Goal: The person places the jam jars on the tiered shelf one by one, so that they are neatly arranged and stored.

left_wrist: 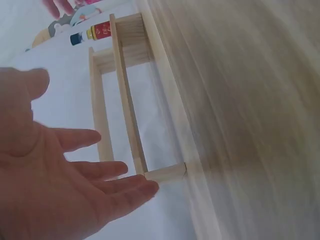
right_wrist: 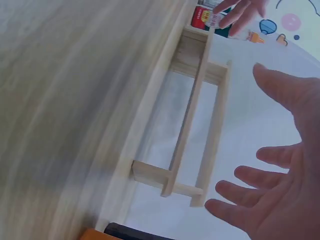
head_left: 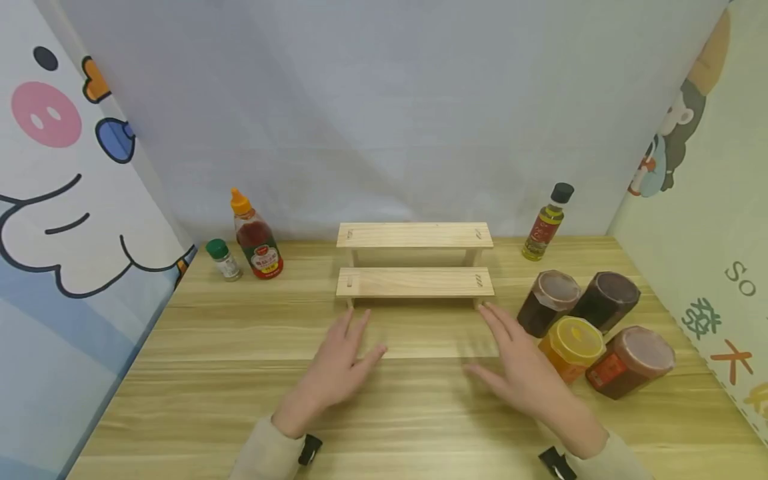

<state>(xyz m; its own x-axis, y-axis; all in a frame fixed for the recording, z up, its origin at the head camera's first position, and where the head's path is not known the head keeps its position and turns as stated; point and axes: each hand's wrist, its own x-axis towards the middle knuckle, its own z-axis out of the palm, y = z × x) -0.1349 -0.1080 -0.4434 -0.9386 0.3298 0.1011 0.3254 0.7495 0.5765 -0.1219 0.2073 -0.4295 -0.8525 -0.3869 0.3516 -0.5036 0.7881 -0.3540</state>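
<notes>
A two-step wooden rack [head_left: 414, 283] stands at the back middle of the table, its two shelves bare. My left hand [head_left: 337, 363] is spread just in front of the rack's left end, fingers pointing at it and holding nothing. Opposite it, my right hand [head_left: 521, 363] reaches toward the rack's right end with fingers extended and thumb apart, also holding nothing. In the left wrist view the left fingers [left_wrist: 125, 195] overlap the near end of the rack [left_wrist: 131, 110]. The right wrist view has the right hand [right_wrist: 275, 190] beside the rack [right_wrist: 187, 120], palm facing it.
Right of the right hand stand several lidded jars, including a yellow one [head_left: 573, 347] and a reddish one [head_left: 630, 360]. An oil bottle [head_left: 545, 227] is at the back right. A red sauce bottle [head_left: 259, 243] and a small green-capped shaker [head_left: 224, 260] stand back left. Printed panels flank the table.
</notes>
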